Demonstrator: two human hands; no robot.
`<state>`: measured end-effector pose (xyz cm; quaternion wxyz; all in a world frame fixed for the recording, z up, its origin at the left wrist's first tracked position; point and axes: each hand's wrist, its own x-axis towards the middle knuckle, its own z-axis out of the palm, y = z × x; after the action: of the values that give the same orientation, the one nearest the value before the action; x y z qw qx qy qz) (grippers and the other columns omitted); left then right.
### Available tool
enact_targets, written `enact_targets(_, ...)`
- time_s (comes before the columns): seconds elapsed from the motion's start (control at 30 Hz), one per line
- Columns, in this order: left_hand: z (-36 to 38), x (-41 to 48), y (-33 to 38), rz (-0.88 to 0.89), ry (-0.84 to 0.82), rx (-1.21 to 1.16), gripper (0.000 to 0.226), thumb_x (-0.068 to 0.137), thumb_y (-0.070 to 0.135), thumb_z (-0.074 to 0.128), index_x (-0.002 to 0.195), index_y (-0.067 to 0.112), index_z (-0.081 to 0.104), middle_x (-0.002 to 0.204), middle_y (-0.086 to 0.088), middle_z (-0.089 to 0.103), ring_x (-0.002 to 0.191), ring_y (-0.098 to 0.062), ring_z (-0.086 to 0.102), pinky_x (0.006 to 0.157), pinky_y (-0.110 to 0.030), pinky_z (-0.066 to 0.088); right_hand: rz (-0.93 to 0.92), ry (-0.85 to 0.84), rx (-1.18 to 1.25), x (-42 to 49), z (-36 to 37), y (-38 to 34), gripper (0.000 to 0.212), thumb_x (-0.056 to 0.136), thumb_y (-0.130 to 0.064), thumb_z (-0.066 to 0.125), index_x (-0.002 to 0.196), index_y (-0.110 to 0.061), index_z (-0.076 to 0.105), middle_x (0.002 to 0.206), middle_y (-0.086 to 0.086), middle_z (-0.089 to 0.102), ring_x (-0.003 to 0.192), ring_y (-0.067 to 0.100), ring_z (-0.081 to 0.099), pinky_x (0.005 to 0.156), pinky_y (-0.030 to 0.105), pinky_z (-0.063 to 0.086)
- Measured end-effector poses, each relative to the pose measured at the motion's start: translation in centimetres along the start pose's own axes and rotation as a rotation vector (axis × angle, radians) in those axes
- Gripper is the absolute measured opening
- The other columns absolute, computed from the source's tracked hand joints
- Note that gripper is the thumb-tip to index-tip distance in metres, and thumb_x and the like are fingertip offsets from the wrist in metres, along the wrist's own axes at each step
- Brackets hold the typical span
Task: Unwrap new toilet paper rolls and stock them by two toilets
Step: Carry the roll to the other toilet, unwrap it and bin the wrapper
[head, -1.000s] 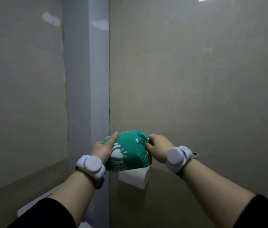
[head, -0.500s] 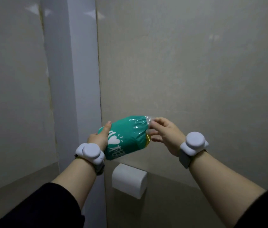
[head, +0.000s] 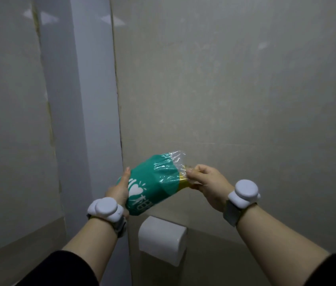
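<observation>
One green-wrapped toilet roll [head: 152,184], tilted, clear end crinkled

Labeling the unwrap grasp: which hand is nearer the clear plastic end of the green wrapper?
Right. The right hand pinches the clear plastic end itself. The left hand grips the wrapped toilet paper roll at its opposite, lower-left end.

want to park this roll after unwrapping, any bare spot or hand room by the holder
The holder has a bare top, under the roll, against the wall. Right of the holder, below the right hand, there is hand room. Crowded at the roll: the left hand grips it, the right pinches its wrap.
</observation>
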<state>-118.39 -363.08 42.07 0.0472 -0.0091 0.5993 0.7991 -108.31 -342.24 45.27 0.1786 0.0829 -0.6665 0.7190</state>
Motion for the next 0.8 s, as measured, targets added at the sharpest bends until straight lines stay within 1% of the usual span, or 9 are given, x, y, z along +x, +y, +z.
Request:
enact_targets(0.17,-1.8,0.9,-0.5,-0.038,-0.102,-0.052,0.059,0.078,0.058,0.061,0.111,0.009,0.067,0.109,-0.021,0.070,0.099,-0.036,0.068,0.092,-0.053,0.052,0.080,0.114,0.040,0.8,2.1,0.1,0.024,0.091,-0.009,0.051,0.068,-0.014,0.049,0.064,0.005,0.044,0.053,0.014,0.043,0.046,0.022,0.040)
enact_targets(0.23,-2.4,1.1,-0.7,-0.011,-0.128,-0.013,0.058,0.083,0.054,0.058,0.116,0.006,0.065,0.112,-0.023,0.068,0.103,-0.037,0.066,0.097,-0.055,0.049,0.116,-0.039,-0.078,0.8,2.7,0.0,0.007,0.089,-0.005,0.056,0.086,-0.012,0.056,0.075,0.006,0.054,0.059,0.015,0.051,0.050,0.022,0.042)
enact_targets(0.3,-2.9,1.5,-0.8,0.021,-0.135,0.012,0.055,0.086,0.049,0.058,0.115,0.003,0.064,0.110,-0.024,0.068,0.101,-0.037,0.067,0.096,-0.054,0.049,0.179,-0.227,-0.245,0.8,3.3,0.1,0.020,0.086,-0.004,0.060,0.104,-0.012,0.056,0.092,0.005,0.061,0.074,0.014,0.062,0.056,0.020,0.051)
enact_targets(0.37,-3.6,2.1,-0.8,0.040,-0.131,0.022,0.051,0.086,0.045,0.060,0.112,0.001,0.066,0.104,-0.024,0.070,0.093,-0.036,0.069,0.090,-0.050,0.053,0.195,-0.276,-0.452,1.0,4.4,0.2,0.027,0.084,-0.002,0.062,0.105,-0.015,0.051,0.092,0.003,0.060,0.065,0.004,0.063,0.049,0.016,0.048)
enact_targets(0.5,-4.6,3.1,-1.2,0.027,-0.159,0.000,0.055,0.085,0.046,0.061,0.116,0.000,0.064,0.110,-0.026,0.068,0.100,-0.038,0.067,0.095,-0.056,0.050,0.108,-0.139,-0.702,2.0,5.4,1.1,0.018,0.082,-0.008,0.065,0.100,-0.010,0.062,0.087,0.004,0.065,0.061,0.007,0.057,0.055,0.019,0.046)
enact_targets(0.6,-5.1,3.7,-1.4,-0.002,-0.181,-0.051,0.056,0.086,0.047,0.059,0.119,0.002,0.062,0.113,-0.026,0.067,0.105,-0.039,0.065,0.098,-0.056,0.047,0.085,-0.070,-0.602,2.2,5.6,1.8,0.003,0.083,-0.008,0.065,0.085,-0.009,0.067,0.077,0.010,0.066,0.062,0.015,0.060,0.054,0.024,0.049)
enact_targets(0.63,-5.2,3.9,-1.6,-0.012,-0.189,-0.071,0.056,0.086,0.048,0.058,0.119,0.003,0.062,0.113,-0.025,0.067,0.106,-0.039,0.065,0.099,-0.056,0.047,0.064,-0.044,-0.531,2.3,5.6,2.0,0.008,0.083,-0.005,0.064,0.076,-0.010,0.064,0.071,0.011,0.062,0.058,0.016,0.057,0.052,0.025,0.047)
enact_targets(0.7,-5.4,4.5,-1.9,-0.021,-0.208,-0.110,0.051,0.086,0.049,0.056,0.112,0.006,0.066,0.102,-0.021,0.073,0.095,-0.035,0.070,0.090,-0.052,0.054,0.039,0.030,-0.402,2.5,5.1,2.1,0.020,0.084,-0.002,0.063,0.068,-0.012,0.056,0.060,0.008,0.055,0.049,0.014,0.050,0.045,0.024,0.042)
enact_targets(0.8,-5.9,5.3,-2.4,-0.047,-0.250,-0.171,0.044,0.089,0.051,0.051,0.099,0.013,0.070,0.082,-0.011,0.078,0.072,-0.027,0.074,0.067,-0.039,0.061,0.016,0.179,-0.333,3.2,4.0,2.2,0.013,0.087,-0.003,0.058,0.077,-0.010,0.053,0.060,0.009,0.050,0.048,0.016,0.047,0.045,0.027,0.037)
